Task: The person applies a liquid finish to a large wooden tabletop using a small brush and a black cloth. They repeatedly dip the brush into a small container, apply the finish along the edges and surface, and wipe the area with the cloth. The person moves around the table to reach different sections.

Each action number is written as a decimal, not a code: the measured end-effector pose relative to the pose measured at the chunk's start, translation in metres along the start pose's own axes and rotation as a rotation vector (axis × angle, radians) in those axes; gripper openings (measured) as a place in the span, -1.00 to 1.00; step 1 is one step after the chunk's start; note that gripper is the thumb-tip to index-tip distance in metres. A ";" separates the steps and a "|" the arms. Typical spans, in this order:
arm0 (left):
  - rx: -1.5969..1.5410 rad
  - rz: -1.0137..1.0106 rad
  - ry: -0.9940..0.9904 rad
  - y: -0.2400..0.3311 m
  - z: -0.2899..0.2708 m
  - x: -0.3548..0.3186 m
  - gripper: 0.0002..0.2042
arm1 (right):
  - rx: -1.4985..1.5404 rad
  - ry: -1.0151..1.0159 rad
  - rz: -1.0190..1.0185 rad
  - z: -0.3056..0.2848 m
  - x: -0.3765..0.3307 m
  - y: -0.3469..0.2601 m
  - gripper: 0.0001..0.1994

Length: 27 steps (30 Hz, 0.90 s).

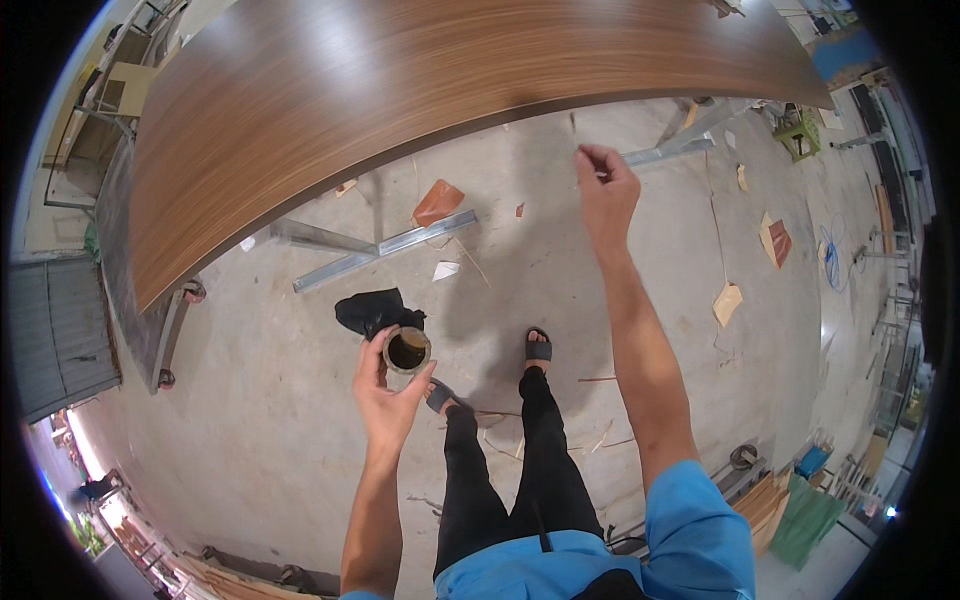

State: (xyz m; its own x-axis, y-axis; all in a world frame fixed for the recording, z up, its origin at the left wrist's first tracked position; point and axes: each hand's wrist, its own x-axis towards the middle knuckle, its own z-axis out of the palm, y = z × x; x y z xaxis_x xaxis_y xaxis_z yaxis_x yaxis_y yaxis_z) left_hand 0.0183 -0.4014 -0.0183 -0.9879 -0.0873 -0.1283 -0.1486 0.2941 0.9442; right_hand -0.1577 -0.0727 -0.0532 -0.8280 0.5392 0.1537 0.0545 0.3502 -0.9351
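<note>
— left grip (385, 405) is curled around a small cup (427, 352), short of the near edge of the table (400, 70), left of its middle. and the right grip (610, 195)?
— pressed together at the fingertips, just off that edge, right of its middle; i can't tell if it pinches anything.
— how far along?
— underway, i'd judge: dark contents (405, 350) sit in the cup, and the table's wood-grain face looks whole. how much is finished doesn't show.
</note>
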 end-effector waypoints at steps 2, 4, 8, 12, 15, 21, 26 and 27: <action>0.014 -0.005 -0.011 -0.002 -0.003 -0.005 -0.35 | 0.013 0.089 -0.022 0.003 0.020 0.013 -0.81; -0.004 -0.050 -0.026 -0.003 -0.005 -0.008 -0.35 | 0.020 0.112 -0.012 0.007 0.032 0.022 -0.82; -0.023 -0.055 -0.028 -0.007 -0.002 -0.006 -0.36 | 0.045 0.159 -0.038 0.016 0.048 0.029 -0.82; -0.039 -0.068 -0.024 -0.009 0.001 -0.009 -0.36 | 0.053 0.081 -0.137 0.036 0.037 0.021 -0.83; -0.023 -0.077 -0.053 -0.010 0.003 -0.010 -0.34 | 0.047 -0.123 -0.196 0.061 0.006 0.009 -0.83; -0.068 -0.101 -0.046 -0.009 0.003 -0.012 -0.33 | 0.024 0.089 -0.001 0.041 0.012 0.000 -0.84; -0.029 -0.099 -0.036 -0.009 0.001 -0.015 -0.33 | 0.045 -0.008 -0.045 0.058 0.015 0.003 -0.87; -0.033 -0.100 -0.041 -0.010 0.000 -0.015 -0.33 | 0.045 -0.065 -0.124 0.074 0.003 0.000 -0.88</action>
State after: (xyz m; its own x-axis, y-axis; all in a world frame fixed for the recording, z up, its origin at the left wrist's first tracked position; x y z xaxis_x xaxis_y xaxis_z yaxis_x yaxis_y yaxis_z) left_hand 0.0346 -0.4031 -0.0256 -0.9693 -0.0753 -0.2341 -0.2457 0.2546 0.9353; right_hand -0.2018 -0.1274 -0.0766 -0.8614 0.4427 0.2490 -0.0743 0.3752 -0.9240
